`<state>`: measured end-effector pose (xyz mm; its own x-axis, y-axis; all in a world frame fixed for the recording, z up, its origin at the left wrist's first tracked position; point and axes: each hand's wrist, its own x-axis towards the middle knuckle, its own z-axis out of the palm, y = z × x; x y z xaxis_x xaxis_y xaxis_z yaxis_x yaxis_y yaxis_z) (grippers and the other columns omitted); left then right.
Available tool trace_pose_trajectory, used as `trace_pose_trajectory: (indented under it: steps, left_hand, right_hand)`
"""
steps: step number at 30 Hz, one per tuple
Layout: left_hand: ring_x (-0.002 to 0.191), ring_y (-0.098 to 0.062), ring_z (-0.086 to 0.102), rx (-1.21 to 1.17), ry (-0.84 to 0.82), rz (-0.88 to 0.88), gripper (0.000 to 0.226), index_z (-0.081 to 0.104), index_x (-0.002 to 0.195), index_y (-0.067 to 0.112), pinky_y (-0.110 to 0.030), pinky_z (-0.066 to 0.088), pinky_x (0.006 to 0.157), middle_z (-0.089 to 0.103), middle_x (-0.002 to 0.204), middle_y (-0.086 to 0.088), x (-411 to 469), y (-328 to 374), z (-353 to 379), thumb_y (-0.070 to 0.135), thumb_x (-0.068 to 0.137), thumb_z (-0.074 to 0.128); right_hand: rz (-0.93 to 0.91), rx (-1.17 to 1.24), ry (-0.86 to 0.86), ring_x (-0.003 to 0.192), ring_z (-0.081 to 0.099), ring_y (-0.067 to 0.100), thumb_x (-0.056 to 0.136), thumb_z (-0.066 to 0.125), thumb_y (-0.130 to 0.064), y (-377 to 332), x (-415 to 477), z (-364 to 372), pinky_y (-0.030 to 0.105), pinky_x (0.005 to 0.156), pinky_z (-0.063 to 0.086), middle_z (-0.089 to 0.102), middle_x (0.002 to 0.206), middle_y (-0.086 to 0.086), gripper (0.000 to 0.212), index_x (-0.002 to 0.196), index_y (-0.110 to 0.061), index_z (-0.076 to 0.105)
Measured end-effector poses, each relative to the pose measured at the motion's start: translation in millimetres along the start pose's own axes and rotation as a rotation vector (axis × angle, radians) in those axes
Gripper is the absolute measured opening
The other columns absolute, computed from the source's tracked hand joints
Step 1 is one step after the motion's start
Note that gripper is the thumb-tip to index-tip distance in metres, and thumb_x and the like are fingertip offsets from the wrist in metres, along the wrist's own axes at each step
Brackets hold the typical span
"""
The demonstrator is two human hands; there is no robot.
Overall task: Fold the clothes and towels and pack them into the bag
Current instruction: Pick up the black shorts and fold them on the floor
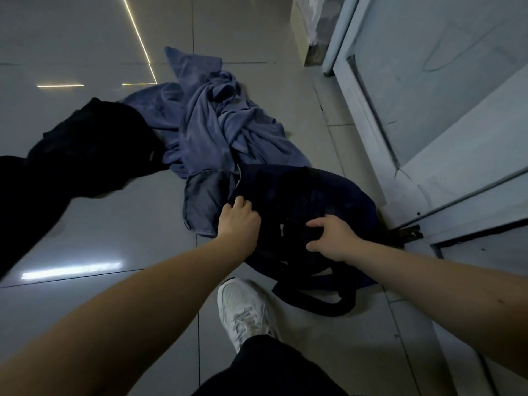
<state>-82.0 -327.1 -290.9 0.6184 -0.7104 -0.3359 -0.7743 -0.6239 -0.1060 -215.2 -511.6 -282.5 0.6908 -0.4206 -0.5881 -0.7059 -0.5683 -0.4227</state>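
Floor (100, 224): glossy grey tiles. On it: crumpled blue cloths (228, 124), centre; black garment (94, 138), left; dark bag (328, 195), lower centre; white shoe (243, 307), bottom centre.

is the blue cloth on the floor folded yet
Not folded: the blue-grey fabric cloth lies crumpled and twisted in a heap on the glossy grey tiled floor.

Legible text: none, the small pale tag (281, 230) at the dark bag (314, 195) and the grey tab (151, 156) on the black garment (94, 138) (both too small) show nothing readable.
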Motion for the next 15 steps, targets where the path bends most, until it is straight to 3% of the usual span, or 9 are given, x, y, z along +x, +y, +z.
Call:
trace_pose_trajectory:
  steps: [4, 7, 15]
  left_hand:
    - [0.120, -0.029, 0.039, -0.059, -0.135, -0.092, 0.040, 0.053, 0.128, 0.016, -0.037, 0.042, 0.090, 0.050, 0.128, -0.007, 10, -4, 12, 0.032, 0.092, 0.061]
    - [0.122, -0.029, 0.039, -0.025, -0.196, -0.106, 0.051, 0.049, 0.133, 0.017, -0.036, 0.039, 0.085, 0.048, 0.132, -0.007, 16, -2, 22, 0.041, 0.091, 0.064]
    - [0.112, -0.027, 0.040, 0.164, -0.036, -0.029, 0.034, 0.058, 0.117, 0.018, -0.037, 0.033, 0.094, 0.055, 0.117, -0.005, 23, 6, 33, 0.042, 0.093, 0.057]
  right_hand:
    - [0.020, 0.004, -0.047, 0.126, 0.052, 0.023, 0.079, 0.083, -0.020, -4, 9, 10, 0.023, 0.094, 0.045, 0.045, 0.146, 0.003, 0.067, 0.141, -0.021, 0.055]
    - [0.051, 0.008, -0.072, 0.118, 0.056, 0.021, 0.078, 0.083, -0.019, -4, 13, 15, 0.023, 0.090, 0.047, 0.050, 0.141, 0.003, 0.070, 0.142, -0.021, 0.055]
    - [0.057, 0.003, -0.080, 0.112, 0.057, 0.019, 0.079, 0.083, -0.019, -3, 18, 21, 0.023, 0.085, 0.045, 0.050, 0.141, 0.002, 0.070, 0.142, -0.021, 0.054]
